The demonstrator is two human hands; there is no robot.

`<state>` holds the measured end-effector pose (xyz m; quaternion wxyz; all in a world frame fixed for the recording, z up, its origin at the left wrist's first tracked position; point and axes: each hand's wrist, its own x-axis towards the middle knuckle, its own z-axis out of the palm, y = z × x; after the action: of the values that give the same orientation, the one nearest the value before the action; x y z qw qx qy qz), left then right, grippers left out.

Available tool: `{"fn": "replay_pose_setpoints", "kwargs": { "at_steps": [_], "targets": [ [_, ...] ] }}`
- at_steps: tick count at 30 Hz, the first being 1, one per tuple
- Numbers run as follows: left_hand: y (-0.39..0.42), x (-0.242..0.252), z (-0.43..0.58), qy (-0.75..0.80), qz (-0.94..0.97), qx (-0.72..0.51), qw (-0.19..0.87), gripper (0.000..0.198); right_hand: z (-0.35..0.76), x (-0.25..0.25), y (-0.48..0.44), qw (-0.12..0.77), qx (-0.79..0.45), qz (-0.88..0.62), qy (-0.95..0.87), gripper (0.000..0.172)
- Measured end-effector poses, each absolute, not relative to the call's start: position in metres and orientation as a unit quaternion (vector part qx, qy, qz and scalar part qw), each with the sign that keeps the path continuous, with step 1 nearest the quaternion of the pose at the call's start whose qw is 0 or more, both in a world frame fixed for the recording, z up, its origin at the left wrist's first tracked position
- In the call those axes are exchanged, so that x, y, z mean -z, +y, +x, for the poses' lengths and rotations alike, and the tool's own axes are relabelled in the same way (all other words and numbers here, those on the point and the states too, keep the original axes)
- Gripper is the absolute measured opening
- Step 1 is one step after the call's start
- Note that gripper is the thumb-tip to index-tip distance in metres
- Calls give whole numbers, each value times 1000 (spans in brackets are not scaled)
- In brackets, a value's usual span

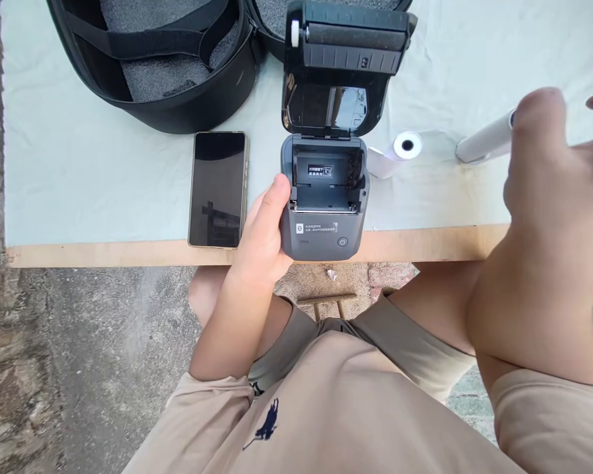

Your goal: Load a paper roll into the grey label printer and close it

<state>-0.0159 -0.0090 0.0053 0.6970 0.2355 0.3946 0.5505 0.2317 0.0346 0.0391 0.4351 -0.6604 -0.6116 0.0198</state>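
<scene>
My left hand [265, 236] grips the left side of a dark grey portable label printer [325, 230] at the table's front edge. The printer's black lid [333, 69] is swung up, so its paper bay shows, with a small printed label inside and no roll. My right hand [561, 155] is raised at the right with fingers spread, holding nothing; part of it runs out of view. Just left of that hand lies a larger white roll [484, 141], partly hidden by the thumb. Beside the printer sits a small white paper roll [406, 145] with a loose end.
A smartphone [217, 189] with a dark screen lies left of the printer. Behind it stands an unzipped black case [192, 108] with grey foam and a strap. A pale cloth covers the table [93, 253], whose wooden front edge is bare. My legs are under it.
</scene>
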Motion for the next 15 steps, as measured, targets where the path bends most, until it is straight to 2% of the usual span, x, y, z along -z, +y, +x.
{"fn": "replay_pose_setpoints", "kwargs": {
  "at_steps": [2,4,7,9,12,15],
  "targets": [
    [-9,-6,-16,399,237,-547,697,36,243,-35,45,307,16,-704,-640,61],
    [-8,-8,-15,413,242,-546,688,36,247,-30,53,231,-2,-750,-620,62],
    [-7,-9,-13,427,248,-550,674,38,245,-27,56,189,-34,-783,-592,48],
    [-7,-9,-13,424,250,-550,674,40,245,-28,54,173,-42,-788,-589,46],
    [-7,-8,-13,414,256,-547,680,44,252,-27,49,211,-50,-757,-617,59],
    [-7,-6,-14,397,265,-543,691,49,262,-24,45,373,-126,-626,-673,80]
  ]
}}
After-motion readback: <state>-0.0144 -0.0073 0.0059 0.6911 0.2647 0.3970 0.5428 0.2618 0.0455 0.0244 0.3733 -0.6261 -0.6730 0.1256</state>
